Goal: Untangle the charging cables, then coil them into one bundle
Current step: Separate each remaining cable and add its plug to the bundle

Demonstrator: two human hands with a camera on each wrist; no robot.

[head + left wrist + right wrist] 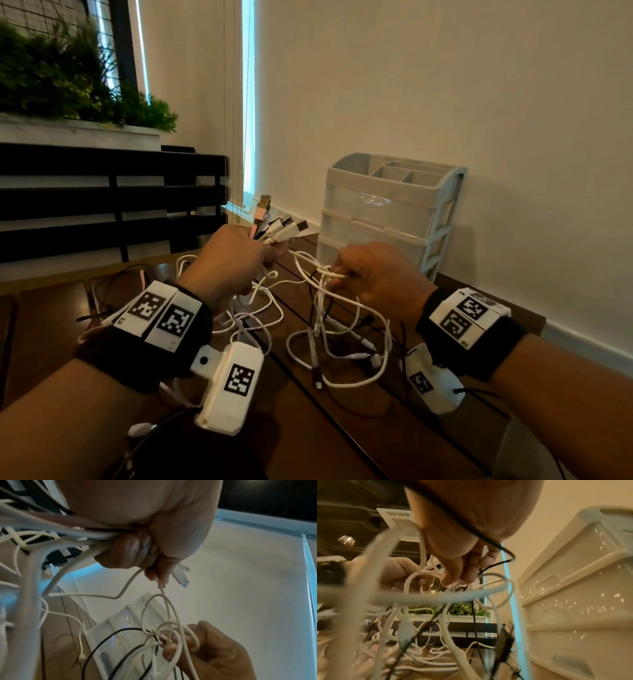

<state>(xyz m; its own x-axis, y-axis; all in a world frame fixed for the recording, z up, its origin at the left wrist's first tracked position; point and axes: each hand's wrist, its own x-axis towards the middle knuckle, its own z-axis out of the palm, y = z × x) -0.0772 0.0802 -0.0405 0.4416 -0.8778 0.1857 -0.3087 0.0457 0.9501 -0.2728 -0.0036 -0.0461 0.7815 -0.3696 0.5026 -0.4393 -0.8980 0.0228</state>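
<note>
**A:** Where are the charging cables (pixel 329 329)?

**B:** Most of them lie in a loose white tangle, with a few black strands, on the dark slatted worktop (pixel 359 438), roughly mid-surface between the two forearms. The rest is lifted off it by both hands.

**A:** What is the left hand (pixel 229 260) doing?

**B:** Its fingers (pixel 130 550) are curled tight round a bunch of cable ends. The plugs (pixel 274 222) fan out above the fist, a pink one standing tallest. In the left wrist view a white USB plug (pixel 181 577) pokes out beside the thumb, and the cords trail down from the fist.

**A:** And the right hand (pixel 376 274)?

**B:** It is raised just beside the left, fingertips pinched together on a knot of white loops (pixel 164 635). One loop wraps over a finger. A thin black cord (pixel 471 527) runs across the palm side in the right wrist view.

**A:** Do the two hands share a cable?

**B:** A white strand (pixel 301 257) runs from the left fist to the right hand's pinch.

**A:** Anything else around?

**B:** A pale plastic drawer unit (pixel 387 212) stands at the worktop's far edge against the wall, behind the right hand. A planter of greenery (pixel 68 85) sits off to the far left, beyond the worktop. Both wrists wear black bands with marker tags.
</note>
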